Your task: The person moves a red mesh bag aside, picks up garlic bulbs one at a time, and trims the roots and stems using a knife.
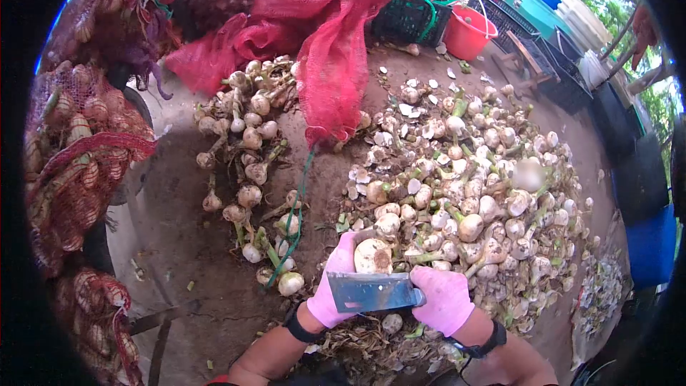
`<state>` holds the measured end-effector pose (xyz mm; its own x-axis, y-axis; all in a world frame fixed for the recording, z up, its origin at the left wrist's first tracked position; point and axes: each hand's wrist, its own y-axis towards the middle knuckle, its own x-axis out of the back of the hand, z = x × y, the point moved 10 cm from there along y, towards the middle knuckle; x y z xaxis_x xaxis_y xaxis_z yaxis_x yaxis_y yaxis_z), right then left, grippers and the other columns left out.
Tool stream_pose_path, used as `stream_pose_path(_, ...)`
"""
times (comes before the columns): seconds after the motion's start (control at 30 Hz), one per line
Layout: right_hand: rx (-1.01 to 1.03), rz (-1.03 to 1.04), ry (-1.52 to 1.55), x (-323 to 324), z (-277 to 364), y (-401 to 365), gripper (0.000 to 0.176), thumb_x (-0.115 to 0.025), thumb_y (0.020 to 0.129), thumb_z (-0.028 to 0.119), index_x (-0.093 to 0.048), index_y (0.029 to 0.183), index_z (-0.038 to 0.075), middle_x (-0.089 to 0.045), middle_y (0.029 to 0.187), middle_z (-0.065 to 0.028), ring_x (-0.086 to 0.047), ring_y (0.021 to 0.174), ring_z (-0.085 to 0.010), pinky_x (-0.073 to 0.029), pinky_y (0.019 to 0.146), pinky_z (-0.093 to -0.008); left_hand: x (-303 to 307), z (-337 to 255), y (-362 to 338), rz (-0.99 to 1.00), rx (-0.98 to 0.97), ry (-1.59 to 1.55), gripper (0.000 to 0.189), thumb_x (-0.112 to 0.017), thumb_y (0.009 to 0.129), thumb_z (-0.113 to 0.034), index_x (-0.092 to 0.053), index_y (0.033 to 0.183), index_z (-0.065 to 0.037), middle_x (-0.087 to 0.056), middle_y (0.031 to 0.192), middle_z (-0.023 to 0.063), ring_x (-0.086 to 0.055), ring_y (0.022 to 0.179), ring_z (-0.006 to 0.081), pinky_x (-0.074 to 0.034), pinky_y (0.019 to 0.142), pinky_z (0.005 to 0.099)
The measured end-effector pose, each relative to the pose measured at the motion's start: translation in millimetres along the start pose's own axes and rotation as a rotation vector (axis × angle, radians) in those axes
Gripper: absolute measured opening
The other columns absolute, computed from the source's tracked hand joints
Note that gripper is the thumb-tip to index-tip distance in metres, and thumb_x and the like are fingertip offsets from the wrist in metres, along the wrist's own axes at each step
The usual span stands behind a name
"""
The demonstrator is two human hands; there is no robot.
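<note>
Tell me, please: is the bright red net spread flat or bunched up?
Bunched up: the bright red net shows loose, overlapping folds.

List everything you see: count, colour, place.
Loose bulbs: uncountable, whitish, heaped right, clustered left
Held bulb: one, whitish, lower centre
Cleaver: one, bluish blade, lower centre
Limp mesh bag: one, red, top centre
Filled mesh sacks: several, reddish, left edge
Cord: one, green, below limp bag
Nearest bucket: one, red, upper right
Crates: several, black, upper right
Bins: several, blue, teal, black, right
Scraps: many, brownish, bottom centre
Wristbands: two, black, wrists
Left hand: one, pink-gloved, around held bulb
Right hand: one, pink-gloved, on cleaver
</note>
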<state>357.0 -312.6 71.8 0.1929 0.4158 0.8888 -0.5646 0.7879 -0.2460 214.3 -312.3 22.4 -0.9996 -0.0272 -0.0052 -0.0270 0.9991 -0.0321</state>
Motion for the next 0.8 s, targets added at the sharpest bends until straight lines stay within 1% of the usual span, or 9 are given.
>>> stream_pose_path(0.13,0.121,-0.152,0.001,9,0,-5,0.033,-0.071,0.053,0.013,-0.056,0.082,0.010,-0.057,0.073,-0.0112,-0.059,0.067,-0.0344,-0.046,0.058,-0.0433,-8,-16,-9,0.009,-0.103,0.144,0.072,-0.079,0.067,-0.027,-0.042,0.121,0.002,-0.056,0.104,0.0200,-0.059,0.098,0.0322,-0.046,0.086,0.0377)
stream_pose_path(0.4,0.117,-0.223,-0.062,4,-15,-2,0.027,-0.069,0.062,0.016,-0.058,0.086,0.013,-0.061,0.074,-0.0098,-0.062,0.069,-0.0313,-0.048,0.059,-0.0422,-13,-44,-20,0.012,-0.152,0.315,0.069,-0.080,0.064,-0.022,-0.041,0.116,0.000,-0.055,0.096,0.0176,-0.058,0.089,0.0306,-0.047,0.080,0.0383)
stream_pose_path(0.47,-0.339,-0.077,-0.034,-5,-68,2,0.024,-0.065,0.067,0.013,-0.061,0.090,0.012,-0.065,0.077,-0.0130,-0.065,0.074,-0.0316,-0.051,0.064,-0.0413,-19,-52,-33,-0.010,0.146,-0.160,0.071,-0.082,0.059,-0.019,-0.042,0.115,-0.001,-0.054,0.097,0.0151,-0.058,0.092,0.0273,-0.046,0.085,0.0378)
stream_pose_path(0.5,-0.381,-0.156,0.061,2,-82,-6,0.023,-0.062,0.069,0.011,-0.062,0.092,0.011,-0.065,0.077,-0.0141,-0.066,0.075,-0.0328,-0.052,0.065,-0.0410,-23,-76,-42,0.112,-0.105,0.084,0.070,-0.082,0.058,-0.013,-0.043,0.114,-0.002,-0.054,0.100,0.0132,-0.058,0.095,0.0212,-0.047,0.087,0.0361)
stream_pose_path(0.53,-0.392,-0.228,0.145,11,-93,-5,0.022,-0.059,0.071,0.008,-0.062,0.093,0.011,-0.066,0.076,-0.0151,-0.066,0.075,-0.0340,-0.053,0.066,-0.0408,-21,-98,-40,0.115,-0.238,0.198,0.068,-0.078,0.060,-0.005,-0.040,0.116,-0.004,-0.053,0.103,0.0088,-0.056,0.096,0.0180,-0.047,0.087,0.0309)
stream_pose_path(0.6,-0.328,-0.258,0.027,21,-66,-9,0.023,-0.060,0.070,0.007,-0.062,0.093,0.011,-0.065,0.073,-0.0143,-0.066,0.073,-0.0337,-0.052,0.065,-0.0404,-3,-70,-21,-0.078,-0.057,0.098,0.066,-0.080,0.062,-0.007,-0.041,0.116,-0.003,-0.054,0.105,0.0079,-0.056,0.097,0.0169,-0.047,0.088,0.0292)
stream_pose_path(0.63,-0.384,-0.221,0.111,16,-65,-10,0.024,-0.062,0.068,0.007,-0.062,0.091,0.012,-0.064,0.072,-0.0147,-0.065,0.073,-0.0342,-0.051,0.065,-0.0409,-7,-55,-13,-0.035,0.038,-0.036,0.075,-0.083,0.062,-0.010,-0.041,0.123,-0.002,-0.055,0.108,0.0087,-0.056,0.100,0.0162,-0.047,0.089,0.0290)
stream_pose_path(0.73,-0.347,-0.294,0.120,23,-55,-12,0.025,-0.064,0.064,0.007,-0.062,0.088,0.012,-0.063,0.073,-0.0147,-0.063,0.072,-0.0350,-0.050,0.064,-0.0414,1,-64,-2,-0.063,-0.101,0.244,0.084,-0.083,0.061,-0.008,-0.038,0.132,-0.001,-0.056,0.111,0.0091,-0.056,0.102,0.0149,-0.047,0.089,0.0283)
stream_pose_path(0.8,-0.308,-0.279,0.121,24,-51,-19,0.026,-0.063,0.063,0.007,-0.062,0.088,0.012,-0.063,0.074,-0.0139,-0.063,0.073,-0.0348,-0.050,0.064,-0.0413,9,-52,-3,-0.150,-0.001,-0.002,0.079,-0.082,0.061,-0.010,-0.043,0.129,-0.001,-0.058,0.110,0.0104,-0.057,0.104,0.0185,-0.048,0.089,0.0297)
